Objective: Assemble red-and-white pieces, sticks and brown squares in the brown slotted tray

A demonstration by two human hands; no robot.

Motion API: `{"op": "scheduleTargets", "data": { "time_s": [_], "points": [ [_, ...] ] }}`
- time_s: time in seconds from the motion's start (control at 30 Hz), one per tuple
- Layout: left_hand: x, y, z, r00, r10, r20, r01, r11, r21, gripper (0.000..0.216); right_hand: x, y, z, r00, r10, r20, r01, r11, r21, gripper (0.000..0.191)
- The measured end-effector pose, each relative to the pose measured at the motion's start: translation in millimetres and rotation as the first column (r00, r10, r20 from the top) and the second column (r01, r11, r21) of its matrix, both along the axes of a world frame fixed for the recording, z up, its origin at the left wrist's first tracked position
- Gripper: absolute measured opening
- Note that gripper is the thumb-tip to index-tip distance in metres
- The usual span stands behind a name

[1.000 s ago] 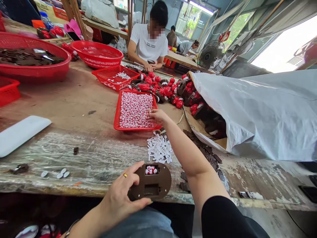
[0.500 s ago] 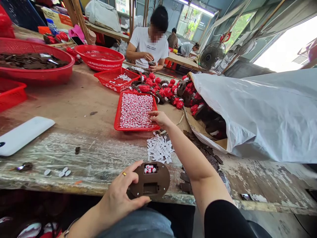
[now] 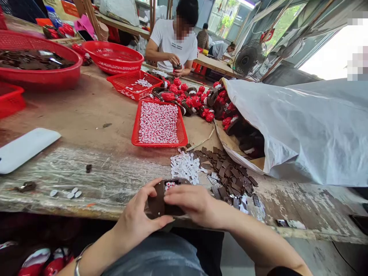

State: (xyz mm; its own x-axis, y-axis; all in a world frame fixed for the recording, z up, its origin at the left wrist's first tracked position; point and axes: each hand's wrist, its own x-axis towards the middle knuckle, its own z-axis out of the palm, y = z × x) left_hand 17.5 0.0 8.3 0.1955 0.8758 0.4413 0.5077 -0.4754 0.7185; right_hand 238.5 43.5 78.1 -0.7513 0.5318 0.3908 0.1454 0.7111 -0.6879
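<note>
Left hand [image 3: 138, 205], right hand [image 3: 195, 203] hold brown plastic casing [image 3: 155, 203], long axis sideways

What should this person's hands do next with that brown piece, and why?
Probably the right hand should lift slightly off the brown casing that the left hand grips, to check the opening. Its fingers now cover most of the casing, and only a few red-and-white beads show in the opening, so a quick look seems sensible.

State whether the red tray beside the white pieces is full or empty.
Full: the red tray is packed with small red-and-white pieces.
</note>
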Motion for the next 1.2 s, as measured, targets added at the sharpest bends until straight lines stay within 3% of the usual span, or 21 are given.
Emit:
{"op": "scheduleTargets", "data": {
  "time_s": [0.1, 0.2, 0.27, 0.33, 0.4, 0.47, 0.6, 0.7, 0.8, 0.93, 1.07, 1.2],
  "points": [
    [1, -1, -2.6, 1.000, 0.004, 0.022, -0.004, 1.000, 0.013, 0.041, 8, -24, -13.4, 0.986, 0.043, 0.160, -0.080, 0.969, 0.234, 0.033],
    [2, -2, -3.6, 1.000, -0.005, 0.019, 0.005, 1.000, 0.016, 0.043, 15, -26, -18.5, 0.949, -0.022, 0.316, -0.064, 0.963, 0.261, 0.041],
    [2, -2, -2.8, 1.000, -0.015, -0.003, 0.015, 1.000, 0.013, 0.046, 20, -23, -16.3, 0.950, -0.045, 0.308, -0.012, 0.983, 0.181, 0.046],
    [1, -3, -1.6, 0.999, -0.021, -0.028, 0.021, 1.000, 0.015, 0.046, 26, -19, -12.8, 0.974, -0.117, 0.193, 0.109, 0.993, 0.052, 0.046],
    [0, -4, -0.8, 0.999, -0.017, -0.044, 0.018, 1.000, 0.022, 0.046, 31, -14, -11.0, 0.955, -0.295, 0.014, 0.295, 0.950, -0.103, 0.039],
    [-1, -5, -0.6, 0.998, -0.014, -0.054, 0.016, 0.999, 0.039, 0.047, 35, -8, -12.2, 0.882, -0.456, -0.116, 0.419, 0.874, -0.245, 0.030],
    [-2, -4, -0.1, 0.997, -0.027, -0.078, 0.033, 0.996, 0.080, 0.048, 35, 13, -18.7, 0.866, -0.500, -0.020, 0.465, 0.819, -0.337, 0.031],
    [0, -3, 2.2, 0.993, -0.068, -0.098, 0.080, 0.989, 0.124, 0.045, 19, 51, -19.5, 0.842, -0.527, 0.116, 0.538, 0.803, -0.257, 0.023],
    [2, -2, 4.9, 0.989, -0.104, -0.105, 0.119, 0.982, 0.150, 0.043, -7, 107, -12.9, 0.767, -0.587, 0.261, 0.627, 0.772, -0.107, 0.018],
    [-3, -3, 4.0, 0.987, -0.119, -0.108, 0.131, 0.985, 0.109, 0.042, -20, 154, 0.6, 0.575, -0.653, 0.493, 0.691, 0.710, 0.133, 0.041],
    [-8, -7, -1.1, 0.988, -0.143, -0.063, 0.149, 0.985, 0.090, 0.038, 8, 139, -5.8, 0.509, -0.556, 0.658, 0.598, 0.778, 0.195, 0.019],
    [-5, -6, -1.8, 0.986, -0.164, -0.021, 0.165, 0.982, 0.087, 0.037, 32, 108, -37.6, 0.438, -0.491, 0.753, 0.596, 0.786, 0.166, 0.013]
  ]
}}
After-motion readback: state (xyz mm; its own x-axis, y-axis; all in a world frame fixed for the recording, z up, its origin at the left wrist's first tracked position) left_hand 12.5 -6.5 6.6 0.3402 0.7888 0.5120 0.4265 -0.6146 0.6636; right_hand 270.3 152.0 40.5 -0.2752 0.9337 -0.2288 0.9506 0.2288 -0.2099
